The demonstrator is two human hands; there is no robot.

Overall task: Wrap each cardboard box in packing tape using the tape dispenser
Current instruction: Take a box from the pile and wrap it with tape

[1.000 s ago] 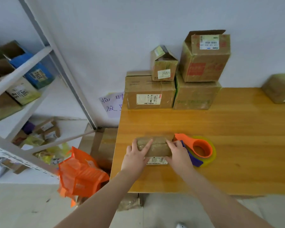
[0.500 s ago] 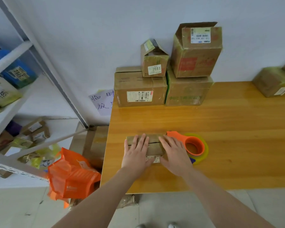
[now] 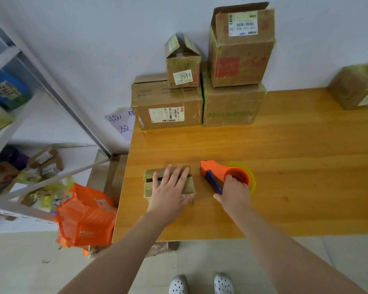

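Pressing down on the small cardboard box [image 3: 151,187], the left hand [image 3: 169,194] lies flat with its fingers straight and spread over the top flaps; a dark gap shows between the flaps on the box's left side. That box sits near the front left of the wooden counter [image 3: 285,198]. Just to its right, but not touching it, the tape dispenser [image 3: 212,169] rests on the counter, and the right hand [image 3: 235,193] grips it, fingers hooked into the orange core and thumb beside the blue part. A yellow-green tape roll [image 3: 252,181] rings that core. At the back of the counter, against the wall, stand two larger cartons [image 3: 168,107] side by side, with a small box marked 2911 [image 3: 183,66] on the left one and an open-flapped carton [image 3: 240,52] on the right one. Another taped box [image 3: 355,88] sits at the far right. An orange bag [image 3: 85,217] hangs off the counter's left, beside a white shelf rack [image 3: 51,85].
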